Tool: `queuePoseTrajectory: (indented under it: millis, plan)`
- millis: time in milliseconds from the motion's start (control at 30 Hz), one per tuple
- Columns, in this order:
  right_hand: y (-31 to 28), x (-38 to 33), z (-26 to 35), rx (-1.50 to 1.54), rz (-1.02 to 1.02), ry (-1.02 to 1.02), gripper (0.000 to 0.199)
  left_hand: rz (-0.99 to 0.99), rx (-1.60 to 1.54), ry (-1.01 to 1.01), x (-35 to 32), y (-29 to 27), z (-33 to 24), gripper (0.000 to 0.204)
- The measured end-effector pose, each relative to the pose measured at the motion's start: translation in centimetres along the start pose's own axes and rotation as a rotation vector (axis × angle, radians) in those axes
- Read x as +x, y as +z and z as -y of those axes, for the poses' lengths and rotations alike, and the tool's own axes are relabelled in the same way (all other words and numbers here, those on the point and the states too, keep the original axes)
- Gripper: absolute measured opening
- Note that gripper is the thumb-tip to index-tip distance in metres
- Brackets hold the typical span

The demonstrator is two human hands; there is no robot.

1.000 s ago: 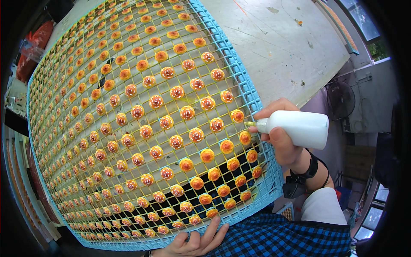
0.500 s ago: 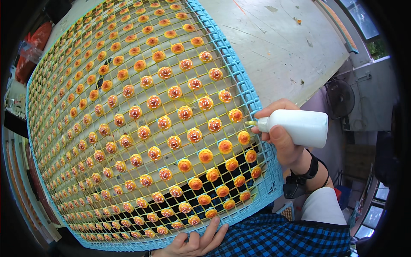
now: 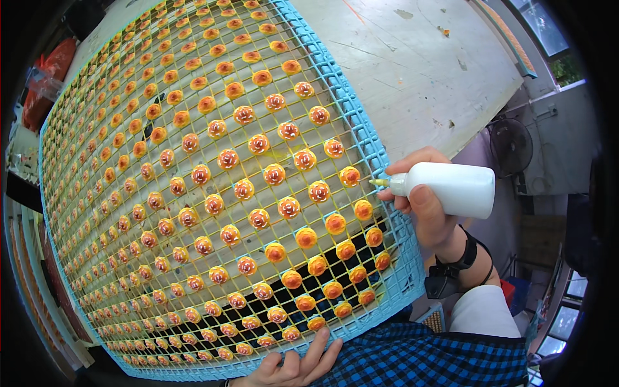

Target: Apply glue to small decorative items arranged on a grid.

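Observation:
A large light-blue plastic frame (image 3: 351,103) with a yellow-green mesh holds rows of small round orange-and-yellow flower-shaped pieces (image 3: 274,174). Many carry white strokes; those near the lower right and toward the far end look plain. At the frame's right edge, my right hand (image 3: 429,209) is closed round a white squeeze bottle (image 3: 451,190), lying almost level. Its thin nozzle points left, a short way from a flower piece (image 3: 349,177) near the rim. Along the near rim, my left hand (image 3: 293,366) rests with fingers curled over the blue edge; its thumb is hidden.
Beneath the frame is a scratched pale table (image 3: 412,58), reaching out to the upper right. A dark fan (image 3: 511,147) stands beyond it on the right. Red material (image 3: 55,80) lies at the far left. My checked blue garment (image 3: 412,355) shows below the near rim.
The frame and its flower pieces sit slightly farther left and lower in view. My right hand with the bottle has barely moved. The left hand keeps its place on the rim.

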State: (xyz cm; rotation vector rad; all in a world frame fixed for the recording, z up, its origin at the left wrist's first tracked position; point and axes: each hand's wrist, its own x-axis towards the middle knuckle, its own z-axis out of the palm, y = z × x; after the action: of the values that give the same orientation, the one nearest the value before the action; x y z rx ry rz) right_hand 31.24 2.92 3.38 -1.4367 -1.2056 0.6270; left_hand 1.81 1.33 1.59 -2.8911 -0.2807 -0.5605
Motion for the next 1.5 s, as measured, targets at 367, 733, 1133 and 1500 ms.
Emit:
queuePoseTrajectory:
  millis: [367, 733, 1133, 1500]
  plan:
    - [0.36, 0.59, 0.55, -0.127, 0.012, 0.03, 0.048, 0.005, 0.006, 0.002, 0.2, -0.15, 0.21, 0.025]
    - [0.33, 0.54, 0.39, -0.107, 0.004, 0.024, 0.045, 0.004, 0.01, 0.009, 0.14, -0.07, 0.15, 0.025]
    - [0.49, 0.51, 0.41, -0.064, -0.03, 0.032, 0.04, 0.007, -0.009, -0.001, 0.17, -0.13, 0.1, 0.026]
    - [0.6, 0.57, 0.4, -0.132, -0.031, 0.014, 0.043, 0.015, -0.024, -0.004, 0.16, -0.14, 0.1, 0.026]
